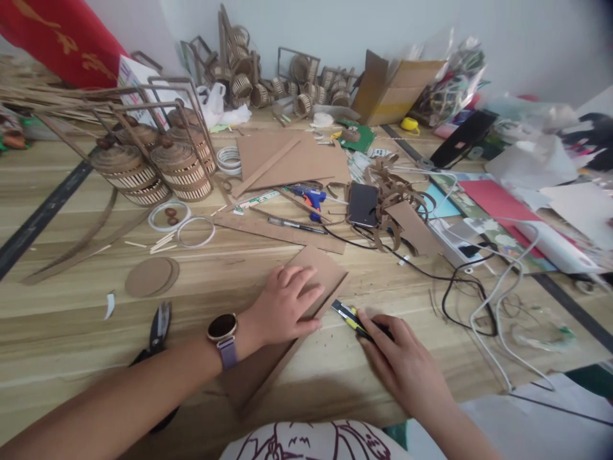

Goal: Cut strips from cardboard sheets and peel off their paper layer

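**Currently: left hand (287, 303) flat on cardboard sheet (327, 267), right hand (407, 361) on cutter (352, 319)**

Logging from my remote feed; clock centred on the cardboard sheet, 12 toward the wall. Sheet lies on the wooden tabletop (205, 275), near the person's body, slanting from 1 o'clock down to 7. Left hand reaches in from 8, palm down over the sheet, fingers loosely spread, open; watch (223, 327) on that wrist. Right hand is at 4, closed around the cutter's handle, one finger stretched forward along it. Cutter aims at 10, tip just beside the sheet's right edge; I can't tell if they touch.

Around it I tag: scissors (160, 326) at 9, partly hidden by the left forearm; overlapping brown discs (148, 276) between 9 and 10; lidded baskets (179, 169) with tall handles, farther out, near 11. At 12, a pen (297, 225) lies on a flat strip (249, 230), blue-and-orange glue gun (312, 199) just beyond. Phone (363, 204) at 1, curled brown strips beside it. White cables (500, 297) loop at 3. By the wall: small baskets (304, 102) at 12, cardboard box (407, 89) at 1.
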`<control>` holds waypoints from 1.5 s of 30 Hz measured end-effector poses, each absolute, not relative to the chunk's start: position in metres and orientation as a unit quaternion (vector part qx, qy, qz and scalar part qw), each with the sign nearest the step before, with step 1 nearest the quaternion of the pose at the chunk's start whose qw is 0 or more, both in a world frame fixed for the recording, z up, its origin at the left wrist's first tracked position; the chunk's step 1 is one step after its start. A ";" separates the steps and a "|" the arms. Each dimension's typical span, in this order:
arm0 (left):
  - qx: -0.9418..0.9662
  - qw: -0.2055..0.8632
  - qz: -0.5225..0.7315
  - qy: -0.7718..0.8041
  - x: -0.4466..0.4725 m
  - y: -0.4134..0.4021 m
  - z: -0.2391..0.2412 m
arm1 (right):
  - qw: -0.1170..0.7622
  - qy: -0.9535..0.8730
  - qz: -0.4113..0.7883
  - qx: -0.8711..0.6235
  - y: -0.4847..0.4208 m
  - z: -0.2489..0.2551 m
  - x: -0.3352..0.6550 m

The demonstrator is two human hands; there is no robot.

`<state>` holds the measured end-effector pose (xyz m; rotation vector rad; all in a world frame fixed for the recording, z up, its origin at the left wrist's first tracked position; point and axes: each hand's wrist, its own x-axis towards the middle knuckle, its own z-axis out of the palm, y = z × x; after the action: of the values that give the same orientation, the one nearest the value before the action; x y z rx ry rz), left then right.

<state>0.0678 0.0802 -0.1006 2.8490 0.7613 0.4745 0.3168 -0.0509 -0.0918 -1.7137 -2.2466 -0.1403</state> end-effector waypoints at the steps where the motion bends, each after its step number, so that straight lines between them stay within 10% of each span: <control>1: 0.946 0.076 0.171 0.264 0.067 0.080 -0.101 | 0.159 -0.786 -0.047 -0.596 -0.050 -0.092 0.317; 45: 0.947 0.142 -0.013 0.289 0.088 0.157 -0.092 | 0.097 -0.859 -0.065 -0.499 0.047 -0.085 0.333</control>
<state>0.0885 0.1570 -0.0915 2.7316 0.8325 -0.0362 0.3328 0.0472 -0.0853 -1.4782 -2.5423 -0.1931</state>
